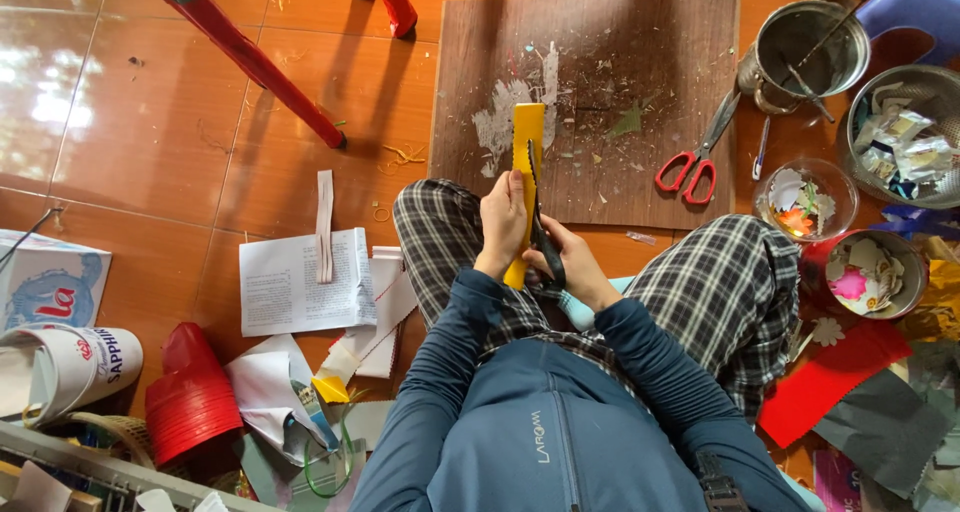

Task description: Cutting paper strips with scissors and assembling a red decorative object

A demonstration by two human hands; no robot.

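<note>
Left hand (503,222): fingers were curled around the near half of a long yellow paper strip (524,162), thumb pressing on its face. The strip ran straight away from the body, its far end lying over the brown board (600,102).

Right hand (570,262): fingers were threaded through the dark handles of zigzag-bladed scissors (538,212) and gripped them. The blades stood along the right edge of the strip, touching it, nearly closed; how far the cut reached could not be told.

Both hands hovered above the lap, between knees in checked trousers (720,282); sleeves were dark blue.

Surroundings: the board was littered with paper scraps and white glue marks. Red-handled scissors (695,162) lay at its right edge, well apart from the hands. Beyond them stood a metal pot (810,47), a metal bowl (905,137) of scraps, a glass bowl (805,200) and a red-rimmed bowl (865,272) of cut shapes. Red paper (830,377) lay by the right knee. To the left lay printed sheets (300,287), a stack of red cups (188,402) and red chair legs (260,67) on the tiled floor.
</note>
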